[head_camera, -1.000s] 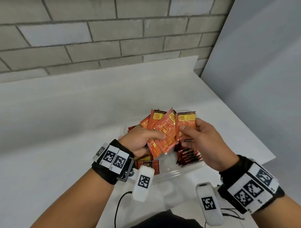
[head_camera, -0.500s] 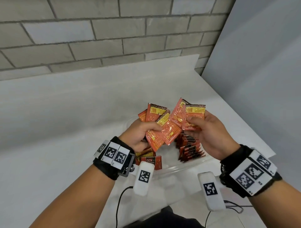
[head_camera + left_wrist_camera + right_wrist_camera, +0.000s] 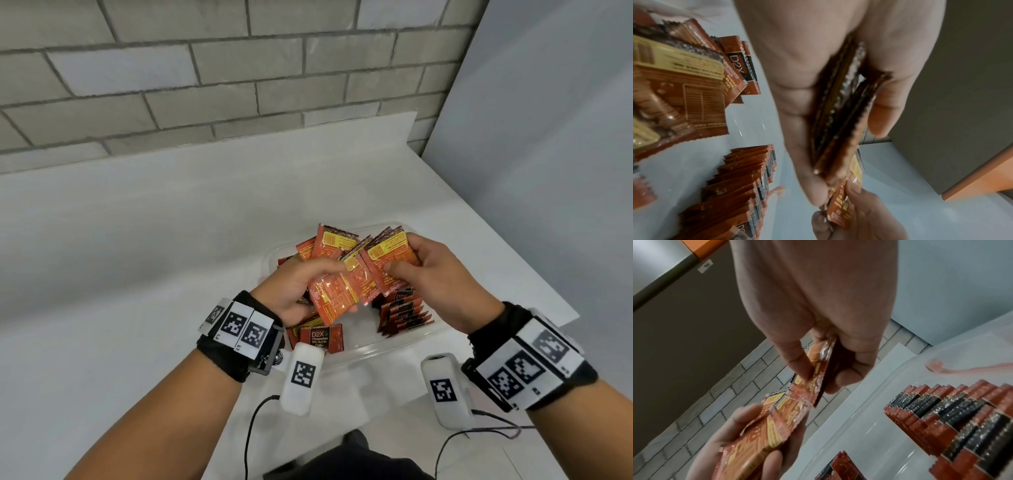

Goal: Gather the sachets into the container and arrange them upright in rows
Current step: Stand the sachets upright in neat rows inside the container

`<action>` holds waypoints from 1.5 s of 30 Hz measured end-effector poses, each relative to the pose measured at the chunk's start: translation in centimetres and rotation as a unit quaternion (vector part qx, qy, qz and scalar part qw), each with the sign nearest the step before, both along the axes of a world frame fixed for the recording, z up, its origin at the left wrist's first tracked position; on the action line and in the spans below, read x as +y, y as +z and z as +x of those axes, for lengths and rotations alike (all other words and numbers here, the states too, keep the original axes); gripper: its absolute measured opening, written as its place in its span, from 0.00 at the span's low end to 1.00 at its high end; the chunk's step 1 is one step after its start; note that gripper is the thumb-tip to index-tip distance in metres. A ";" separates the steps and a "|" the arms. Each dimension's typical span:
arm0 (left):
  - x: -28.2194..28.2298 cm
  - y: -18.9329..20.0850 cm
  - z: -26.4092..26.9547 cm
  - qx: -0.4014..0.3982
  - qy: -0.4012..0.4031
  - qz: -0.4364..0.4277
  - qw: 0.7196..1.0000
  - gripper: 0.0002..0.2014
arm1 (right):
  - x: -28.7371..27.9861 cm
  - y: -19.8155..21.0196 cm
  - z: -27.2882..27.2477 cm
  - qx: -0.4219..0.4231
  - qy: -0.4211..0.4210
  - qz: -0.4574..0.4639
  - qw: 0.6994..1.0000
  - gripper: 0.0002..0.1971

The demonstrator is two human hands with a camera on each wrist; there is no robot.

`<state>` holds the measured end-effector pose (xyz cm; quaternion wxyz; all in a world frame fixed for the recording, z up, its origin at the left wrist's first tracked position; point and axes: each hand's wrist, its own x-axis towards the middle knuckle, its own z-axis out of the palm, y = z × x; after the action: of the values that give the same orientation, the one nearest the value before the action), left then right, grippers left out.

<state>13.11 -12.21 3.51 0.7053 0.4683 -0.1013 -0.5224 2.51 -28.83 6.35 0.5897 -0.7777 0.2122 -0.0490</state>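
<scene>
Above the clear container point(image 3: 359, 353), both hands hold a loose fan of orange sachets point(image 3: 346, 284). The left hand point(image 3: 291, 287) grasps several of them between thumb and fingers, and the right hand point(image 3: 435, 284) pinches a few at the other end of the fan; I cannot count them exactly, because they overlap. Inside the container, one row of upright sachets point(image 3: 404, 313) already stands on the right side, with perhaps eight or more packets in it. On the left side a smaller group point(image 3: 320, 337) stands or leans near the front wall. I judge the task about half done: the held sachets are not yet placed, and the left row needs to be filled and straightened.
</scene>
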 end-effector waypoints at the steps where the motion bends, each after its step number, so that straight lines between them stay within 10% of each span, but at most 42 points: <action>1: 0.1 -0.1 0.0 0.010 0.010 -0.010 1.000 0.13 | -0.1 0.0 -0.1 0.000 -0.005 0.013 1.000 0.11; 13: -0.7 0.1 -0.4 -0.037 0.142 -0.034 0.989 0.10 | 0.1 -1.4 0.5 0.037 -0.036 0.268 0.962 0.10; 30: -0.9 0.0 -0.6 -0.086 0.130 -0.007 0.988 0.15 | 0.7 -1.1 0.4 0.022 -0.018 0.237 0.971 0.12; 36: -0.4 0.2 0.1 0.013 0.139 -0.005 0.990 0.07 | 0.0 -0.9 0.1 0.002 -0.055 0.216 0.975 0.12; 45: -0.2 0.0 -0.1 -0.112 -0.001 0.045 0.993 0.11 | 0.2 0.1 0.5 0.044 0.016 0.165 0.985 0.12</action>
<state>12.97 -12.42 3.48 0.6672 0.5549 -0.1572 -0.4714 3.01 -28.67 6.49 0.7006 -0.6746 0.2307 0.0309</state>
